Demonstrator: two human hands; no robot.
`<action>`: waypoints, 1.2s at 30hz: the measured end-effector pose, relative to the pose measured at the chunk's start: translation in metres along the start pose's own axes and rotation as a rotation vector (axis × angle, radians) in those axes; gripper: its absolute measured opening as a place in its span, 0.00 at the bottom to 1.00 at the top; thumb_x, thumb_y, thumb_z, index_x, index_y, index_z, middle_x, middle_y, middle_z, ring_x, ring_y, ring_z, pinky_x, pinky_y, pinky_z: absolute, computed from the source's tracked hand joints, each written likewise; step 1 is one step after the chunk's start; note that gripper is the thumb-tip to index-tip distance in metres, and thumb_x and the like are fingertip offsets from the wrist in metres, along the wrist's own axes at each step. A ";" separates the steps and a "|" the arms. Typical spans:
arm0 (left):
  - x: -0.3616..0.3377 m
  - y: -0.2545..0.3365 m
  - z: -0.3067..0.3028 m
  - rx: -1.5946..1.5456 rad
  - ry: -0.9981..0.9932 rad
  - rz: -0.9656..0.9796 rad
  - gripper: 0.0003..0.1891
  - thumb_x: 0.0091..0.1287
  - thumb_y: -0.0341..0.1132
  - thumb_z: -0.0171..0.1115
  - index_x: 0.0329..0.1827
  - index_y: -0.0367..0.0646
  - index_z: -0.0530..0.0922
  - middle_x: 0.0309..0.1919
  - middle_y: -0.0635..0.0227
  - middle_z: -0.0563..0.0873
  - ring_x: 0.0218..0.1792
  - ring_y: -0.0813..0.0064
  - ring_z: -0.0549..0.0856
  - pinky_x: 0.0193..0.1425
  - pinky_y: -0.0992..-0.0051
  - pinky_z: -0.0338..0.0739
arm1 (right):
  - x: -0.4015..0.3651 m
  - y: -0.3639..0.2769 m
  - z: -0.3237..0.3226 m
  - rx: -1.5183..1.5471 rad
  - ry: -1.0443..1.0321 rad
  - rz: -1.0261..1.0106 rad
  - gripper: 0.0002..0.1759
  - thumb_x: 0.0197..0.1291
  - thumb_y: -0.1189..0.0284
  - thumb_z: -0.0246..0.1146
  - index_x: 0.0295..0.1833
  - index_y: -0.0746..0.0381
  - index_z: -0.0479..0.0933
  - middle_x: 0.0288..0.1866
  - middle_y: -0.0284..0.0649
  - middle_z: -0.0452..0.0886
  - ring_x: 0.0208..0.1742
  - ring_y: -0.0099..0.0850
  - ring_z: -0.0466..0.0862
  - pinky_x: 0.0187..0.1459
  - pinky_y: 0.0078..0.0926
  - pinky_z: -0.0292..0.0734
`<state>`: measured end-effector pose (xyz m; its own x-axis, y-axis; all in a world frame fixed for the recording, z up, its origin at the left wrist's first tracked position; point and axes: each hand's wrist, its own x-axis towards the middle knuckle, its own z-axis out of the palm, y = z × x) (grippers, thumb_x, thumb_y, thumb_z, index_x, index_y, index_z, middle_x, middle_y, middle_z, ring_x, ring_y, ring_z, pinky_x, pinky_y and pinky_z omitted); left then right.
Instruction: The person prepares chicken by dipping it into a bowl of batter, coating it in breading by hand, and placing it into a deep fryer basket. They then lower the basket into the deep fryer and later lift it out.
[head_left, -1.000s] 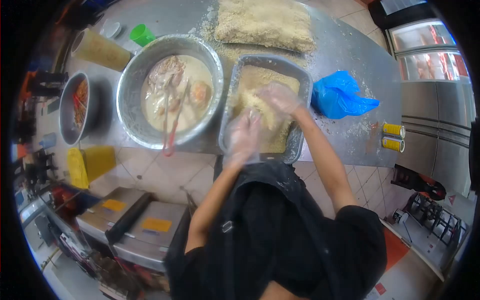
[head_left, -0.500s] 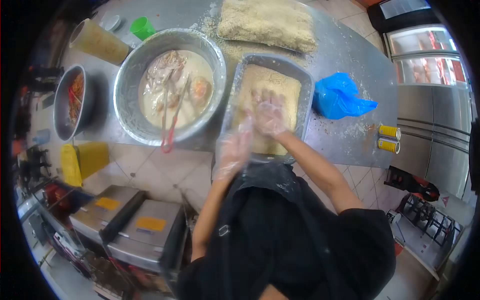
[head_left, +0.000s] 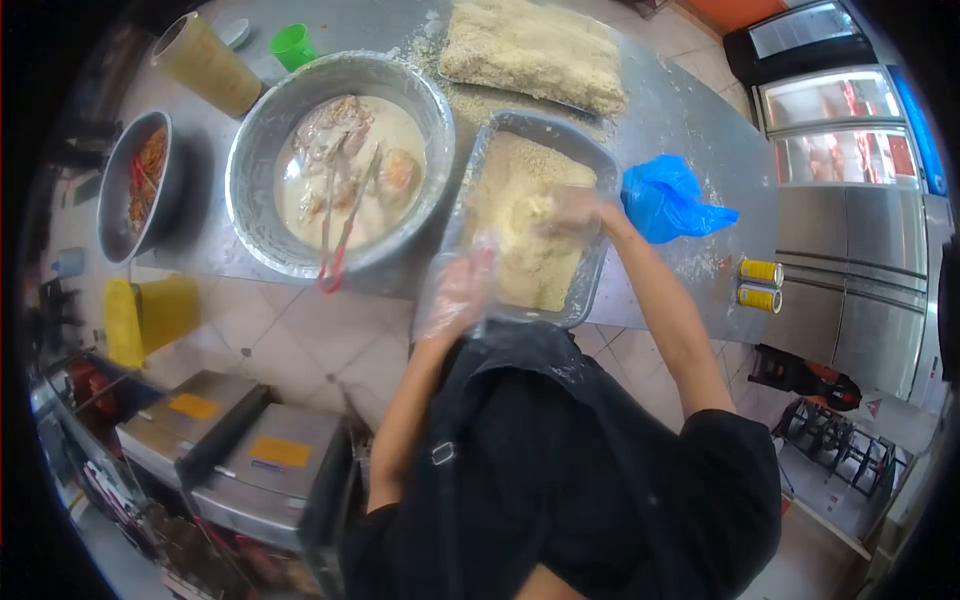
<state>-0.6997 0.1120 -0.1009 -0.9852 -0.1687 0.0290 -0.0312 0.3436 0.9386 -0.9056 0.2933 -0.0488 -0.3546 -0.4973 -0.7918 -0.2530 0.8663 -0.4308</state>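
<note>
From my head view, at the centre of the frame, my right hand (head_left: 573, 212) blurs over pale crumbs (head_left: 527, 265) in a grey tub (head_left: 604, 268) on the steel table (head_left: 708, 150), and I cannot tell whether its grip is open or closed. My left hand (head_left: 458, 292), in clear plastic, is at the tub's left edge, its grip also unclear; a batter bowl (head_left: 242, 225) with red-handled tongs (head_left: 345, 236) sits upper left.
</note>
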 end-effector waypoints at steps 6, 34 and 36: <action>0.020 0.053 -0.018 0.086 -0.210 -0.338 0.19 0.73 0.44 0.50 0.52 0.37 0.78 0.38 0.45 0.83 0.40 0.53 0.83 0.47 0.61 0.75 | -0.033 0.002 0.008 -0.119 0.612 -0.134 0.29 0.49 0.53 0.70 0.50 0.62 0.78 0.55 0.52 0.79 0.55 0.46 0.80 0.53 0.37 0.76; 0.073 0.024 0.055 -0.129 -0.222 -0.486 0.33 0.70 0.60 0.48 0.50 0.33 0.81 0.45 0.47 0.86 0.47 0.52 0.84 0.55 0.60 0.74 | -0.032 0.000 0.104 1.441 0.793 0.042 0.28 0.72 0.52 0.46 0.61 0.64 0.74 0.54 0.45 0.81 0.50 0.38 0.83 0.52 0.39 0.75; 0.073 0.040 0.040 0.025 -0.125 -0.256 0.31 0.72 0.58 0.43 0.52 0.39 0.81 0.45 0.42 0.84 0.49 0.46 0.83 0.57 0.56 0.73 | -0.009 0.019 0.080 0.475 1.011 0.082 0.28 0.71 0.52 0.46 0.58 0.64 0.76 0.55 0.44 0.81 0.53 0.39 0.81 0.55 0.40 0.73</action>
<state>-0.7796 0.1503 -0.0750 -0.9578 -0.1385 -0.2519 -0.2844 0.3271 0.9012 -0.8354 0.3183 -0.0847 -0.9775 -0.0605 -0.2023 0.0973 0.7211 -0.6860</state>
